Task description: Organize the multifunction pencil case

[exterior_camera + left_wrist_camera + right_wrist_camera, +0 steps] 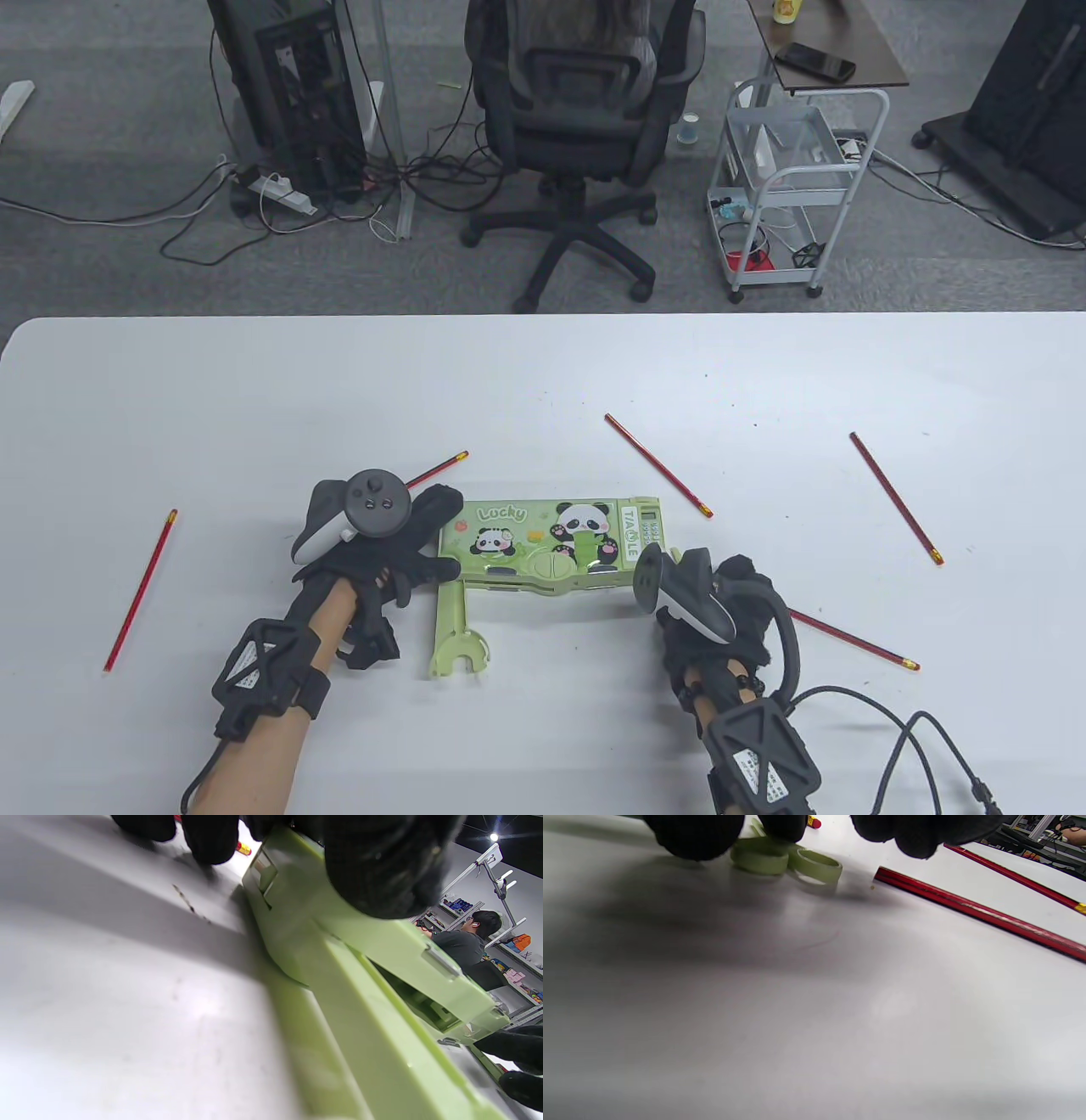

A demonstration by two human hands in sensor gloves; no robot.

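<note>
The green panda pencil case (pixel 551 539) lies flat on the white table (pixel 543 373), with a green fold-out arm (pixel 454 632) sticking out toward me. My left hand (pixel 448 533) grips the case's left end, thumb on the front edge and fingers (pixel 208 836) behind it. My right hand (pixel 730 586) is at the case's right end, its fingertips (pixel 695 836) spread and down by the table next to small green rings (pixel 797 861); it holds nothing that I can see. Red pencils lie around: far left (pixel 140 590), behind my left hand (pixel 437 469), centre (pixel 657 465), right (pixel 897 498) and beside my right hand (pixel 853 638).
The pencil beside my right hand also shows in the right wrist view (pixel 980 914). A black cable (pixel 925 747) trails from my right wrist across the front right of the table. Beyond the table's far edge stand an office chair (pixel 577 102) and a white cart (pixel 789 187).
</note>
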